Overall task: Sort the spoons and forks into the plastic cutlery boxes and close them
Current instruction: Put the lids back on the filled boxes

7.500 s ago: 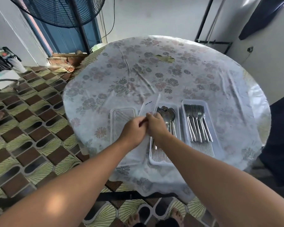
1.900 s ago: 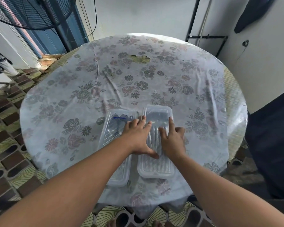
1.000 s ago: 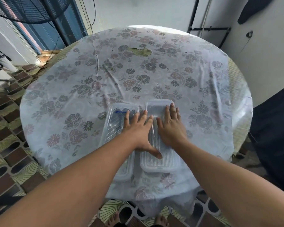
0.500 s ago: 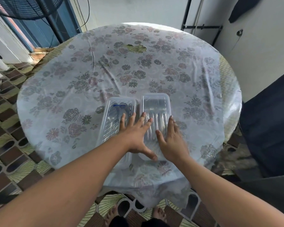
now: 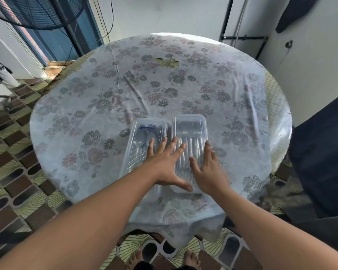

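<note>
Cutlery boxes, 2 of them, lay side by side near the front edge of a round desk (image 5: pixel 242 98) covered with a floral cloth under clear plastic. Nearest the viewer, 2 bare feet (image 5: pixel 191 260) stood on a patterned tile floor (image 5: pixel 18 191), and 2 bare forearms reached forward over the desk edge. The left hand (image 5: pixel 164 164) lay flat with fingers spread and straight, its palm across the gap between the boxes, its fingertips on both lids and its thumb on the near end of the right box; it gripped nothing. The right hand (image 5: pixel 207 168) lay flat too, fingers straight, pressing on the right side of the right box (image 5: pixel 189 129), holding nothing. Both boxes were clear plastic with their lids on. Forks (image 5: pixel 191 147) showed through the right lid. The left box (image 5: pixel 142 137) held cutlery that was too blurred to name, with a small blue mark near its far end. Farther back, the cloth had a torn patch (image 5: pixel 166 62). Beyond the desk stood a fan (image 5: pixel 37 14) at the far left, beside a blue door (image 5: pixel 53 41).
</note>
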### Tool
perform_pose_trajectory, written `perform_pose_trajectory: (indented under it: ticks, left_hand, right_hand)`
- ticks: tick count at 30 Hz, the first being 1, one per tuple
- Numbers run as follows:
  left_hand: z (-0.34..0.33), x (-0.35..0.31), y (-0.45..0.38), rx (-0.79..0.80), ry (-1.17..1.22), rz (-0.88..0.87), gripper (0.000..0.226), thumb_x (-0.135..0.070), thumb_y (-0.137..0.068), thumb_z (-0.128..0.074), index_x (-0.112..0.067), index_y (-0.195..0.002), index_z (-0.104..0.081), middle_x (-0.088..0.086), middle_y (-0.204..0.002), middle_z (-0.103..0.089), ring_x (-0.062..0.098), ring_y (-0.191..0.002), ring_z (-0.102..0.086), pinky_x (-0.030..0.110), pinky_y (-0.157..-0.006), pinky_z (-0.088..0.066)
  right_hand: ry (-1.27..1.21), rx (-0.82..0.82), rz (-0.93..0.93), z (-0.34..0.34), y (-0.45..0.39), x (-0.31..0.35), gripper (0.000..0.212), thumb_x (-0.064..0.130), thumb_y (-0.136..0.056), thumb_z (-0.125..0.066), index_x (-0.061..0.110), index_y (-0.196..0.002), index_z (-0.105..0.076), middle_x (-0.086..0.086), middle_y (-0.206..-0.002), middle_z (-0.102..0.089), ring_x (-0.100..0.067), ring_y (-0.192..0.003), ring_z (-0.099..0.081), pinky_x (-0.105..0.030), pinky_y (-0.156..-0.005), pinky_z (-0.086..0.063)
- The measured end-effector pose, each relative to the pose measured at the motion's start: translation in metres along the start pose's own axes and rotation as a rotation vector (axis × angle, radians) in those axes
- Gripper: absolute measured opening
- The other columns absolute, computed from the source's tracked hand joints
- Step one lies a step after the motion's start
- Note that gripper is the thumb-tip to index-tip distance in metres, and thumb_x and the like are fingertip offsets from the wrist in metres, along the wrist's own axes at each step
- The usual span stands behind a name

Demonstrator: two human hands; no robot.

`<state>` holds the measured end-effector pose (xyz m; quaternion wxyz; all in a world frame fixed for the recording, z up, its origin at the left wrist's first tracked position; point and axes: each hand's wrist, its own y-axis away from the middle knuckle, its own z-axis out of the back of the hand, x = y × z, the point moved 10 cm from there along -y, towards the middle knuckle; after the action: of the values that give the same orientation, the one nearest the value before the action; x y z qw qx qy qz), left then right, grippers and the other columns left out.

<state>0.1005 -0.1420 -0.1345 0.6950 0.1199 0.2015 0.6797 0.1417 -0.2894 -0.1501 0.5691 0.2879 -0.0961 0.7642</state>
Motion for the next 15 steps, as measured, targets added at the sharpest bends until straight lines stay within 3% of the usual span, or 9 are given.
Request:
perform_pose_trajectory:
  ticks: [5,7,10,12,15]
  left_hand:
    - [-0.001,0.002,-0.002,0.024,0.056,-0.009,0.139,-0.106,-0.050,-0.045,-0.048,-0.151,0.030,-0.010,-0.157,0.045,0.023,-0.143,0.043,0.063,-0.113,0.026]
    - [0.001,0.004,0.001,-0.025,0.111,0.000,0.119,-0.101,-0.067,-0.036,-0.047,-0.153,0.027,-0.008,-0.160,0.040,0.023,-0.145,0.040,0.060,-0.116,0.023]
    - [0.008,0.030,0.006,-0.200,0.197,0.196,0.080,-0.079,-0.095,-0.016,-0.045,-0.155,0.023,-0.003,-0.162,0.035,0.033,-0.146,0.037,0.059,-0.119,0.018]
    - [0.001,0.047,0.007,-0.184,0.211,0.314,0.073,-0.076,-0.096,-0.011,-0.047,-0.155,0.021,-0.004,-0.160,0.037,0.039,-0.145,0.038,0.059,-0.119,0.018]
    - [-0.007,0.055,0.004,-0.163,0.238,0.325,0.062,-0.071,-0.099,-0.006,-0.054,-0.152,0.021,-0.007,-0.160,0.037,0.037,-0.145,0.039,0.059,-0.118,0.020]
  right_hand:
    - [-0.003,-0.011,-0.017,0.003,-0.004,-0.001,0.087,0.069,-0.099,-0.031,0.029,-0.162,0.014,0.000,-0.172,-0.008,-0.025,-0.154,-0.027,-0.049,-0.109,-0.042]
    - [-0.002,0.011,-0.018,0.002,-0.002,-0.001,0.087,0.071,-0.099,-0.029,0.030,-0.162,0.016,0.000,-0.173,-0.007,-0.024,-0.154,-0.026,-0.050,-0.109,-0.043]
    - [0.013,0.025,-0.003,0.003,-0.002,0.002,0.084,0.071,-0.100,-0.025,0.034,-0.160,0.020,-0.001,-0.173,-0.002,-0.024,-0.157,-0.018,-0.053,-0.112,-0.041]
    - [0.019,0.056,0.015,0.002,-0.001,0.006,0.077,0.067,-0.101,-0.026,0.045,-0.157,0.022,-0.005,-0.173,0.001,-0.027,-0.158,-0.014,-0.055,-0.111,-0.041]
    - [0.017,0.097,0.016,0.003,0.002,0.012,0.067,0.062,-0.103,-0.029,0.059,-0.154,0.014,-0.014,-0.171,-0.007,-0.034,-0.155,-0.022,-0.057,-0.108,-0.043]
